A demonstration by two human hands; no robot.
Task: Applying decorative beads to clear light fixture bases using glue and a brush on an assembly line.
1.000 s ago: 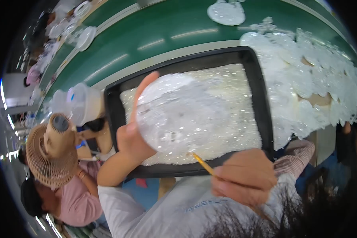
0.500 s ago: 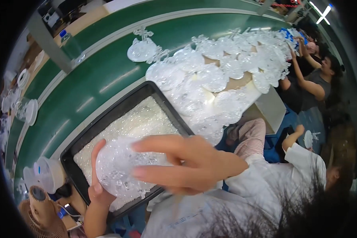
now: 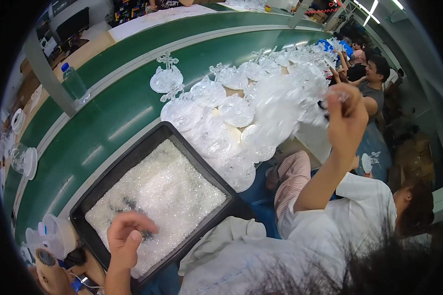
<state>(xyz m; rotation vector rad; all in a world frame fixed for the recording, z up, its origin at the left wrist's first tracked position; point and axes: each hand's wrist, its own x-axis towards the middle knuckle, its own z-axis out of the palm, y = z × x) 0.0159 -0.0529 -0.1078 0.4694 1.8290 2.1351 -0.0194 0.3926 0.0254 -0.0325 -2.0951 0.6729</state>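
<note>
My left hand (image 3: 125, 241) hovers over the near left part of a black tray (image 3: 187, 147), with fingers curved and apart, nothing in it. White glittering granules (image 3: 177, 191) lie heaped in the tray, with a few dark hollows near my fingers. Raised at the right, my right hand (image 3: 348, 115) is closed; a small clear plastic piece (image 3: 339, 96) shows at its fingertips, partly hidden by the fingers. Beyond the tray, many round white discs with clear branching stems (image 3: 234, 110) cover a work surface. Those nearest my right hand are smeared by motion.
A lone disc with clear stems (image 3: 166, 79) lies on the green conveyor belt (image 3: 115, 108). A capped bottle (image 3: 74, 83) stands by a metal post. Clear tubs (image 3: 56, 236) and a small fan (image 3: 48, 260) are at lower left. Co-workers sit close on the right.
The glitter-covered white round piece has left my left hand. My right hand has moved up and right from over the tray, toward the discs. The view has shifted.
</note>
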